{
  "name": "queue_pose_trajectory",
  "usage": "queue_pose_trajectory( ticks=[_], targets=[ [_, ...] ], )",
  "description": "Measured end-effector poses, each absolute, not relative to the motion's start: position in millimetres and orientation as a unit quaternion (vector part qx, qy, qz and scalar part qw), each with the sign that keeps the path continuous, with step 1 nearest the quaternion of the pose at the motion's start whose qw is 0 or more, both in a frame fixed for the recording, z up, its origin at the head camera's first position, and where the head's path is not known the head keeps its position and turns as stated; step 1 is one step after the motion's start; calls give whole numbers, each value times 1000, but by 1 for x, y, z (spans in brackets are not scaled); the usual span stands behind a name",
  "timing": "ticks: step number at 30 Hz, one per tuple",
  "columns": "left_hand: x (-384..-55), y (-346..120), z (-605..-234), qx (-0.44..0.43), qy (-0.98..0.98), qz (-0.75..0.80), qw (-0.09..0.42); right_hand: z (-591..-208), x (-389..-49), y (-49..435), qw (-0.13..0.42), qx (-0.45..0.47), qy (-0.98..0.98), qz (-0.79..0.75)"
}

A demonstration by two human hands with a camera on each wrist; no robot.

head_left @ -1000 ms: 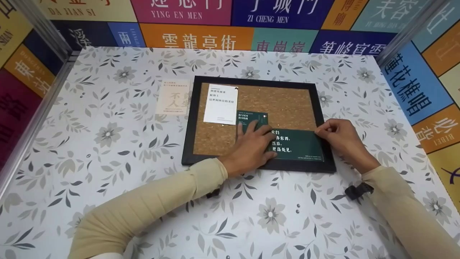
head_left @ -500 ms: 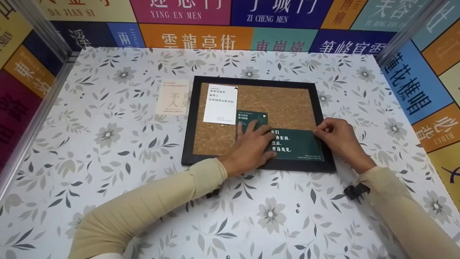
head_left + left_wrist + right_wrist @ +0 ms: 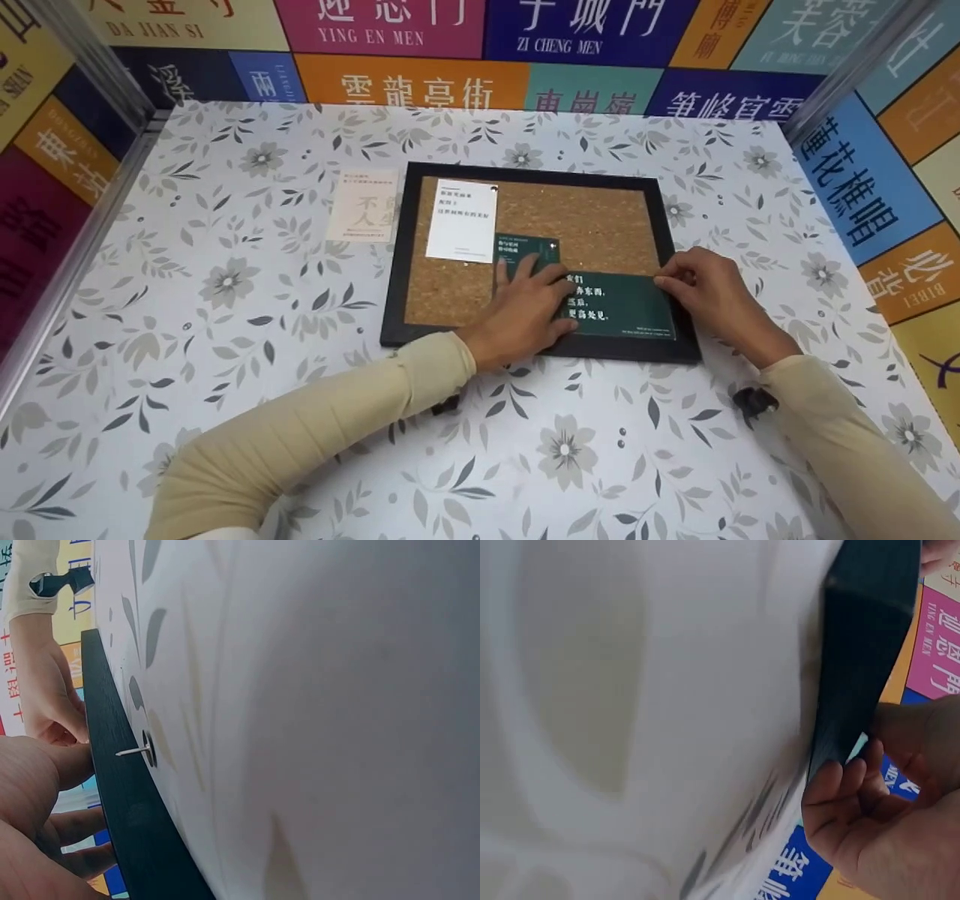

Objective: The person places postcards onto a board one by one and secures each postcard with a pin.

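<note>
A black-framed cork board [image 3: 592, 217] lies on the patterned table. My left hand [image 3: 525, 307] rests spread over a small upright green card [image 3: 517, 244] and the left end of a wide green card [image 3: 626, 311] on the board. At the wide card's upper right corner, my right hand [image 3: 709, 292] pinches with thumb and index finger. Anything small between those fingertips is hidden. In the right wrist view its other fingers [image 3: 829, 787] curl beside the frame's outer side. A white card [image 3: 461, 225] is fixed at the board's upper left, a dark tack at its corner.
In the left wrist view a thumbtack [image 3: 135, 752] lies point up on the table beside the frame's edge. A pale beige card [image 3: 361, 217] lies left of the board, its right side overlapped by the frame. Colourful panels [image 3: 412, 79] with large lettering stand behind and at both sides.
The head view has shifted very slightly. My left hand keeps its place on the green cards, and the right fingertips stay at the wide card's corner while the right wrist shifts a little.
</note>
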State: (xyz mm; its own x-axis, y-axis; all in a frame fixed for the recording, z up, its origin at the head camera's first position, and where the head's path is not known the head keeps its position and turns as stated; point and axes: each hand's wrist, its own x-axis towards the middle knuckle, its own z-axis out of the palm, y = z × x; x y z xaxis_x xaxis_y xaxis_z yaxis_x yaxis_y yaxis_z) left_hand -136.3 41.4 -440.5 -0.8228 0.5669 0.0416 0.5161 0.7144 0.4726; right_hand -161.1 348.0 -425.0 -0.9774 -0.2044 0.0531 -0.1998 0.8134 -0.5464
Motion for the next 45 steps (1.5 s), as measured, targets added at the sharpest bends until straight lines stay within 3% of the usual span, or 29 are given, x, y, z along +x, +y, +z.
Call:
queue_pose_trajectory(
  ticks=[18,29,35,45],
  targets=[
    [-130,29,-422,278,925,250,64,-427,-160,363,37,-77,950,-300],
    [-160,-48,-382,179,927,328,-14,-426,-159,362,39,-72,946,-313],
    [-170,-94,-379,126,935,329,-45,-426,-160,361,42,-71,945,-315],
    [-191,-136,-398,56,935,351,-13,-426,-161,360,43,-69,950,-302]
  ],
)
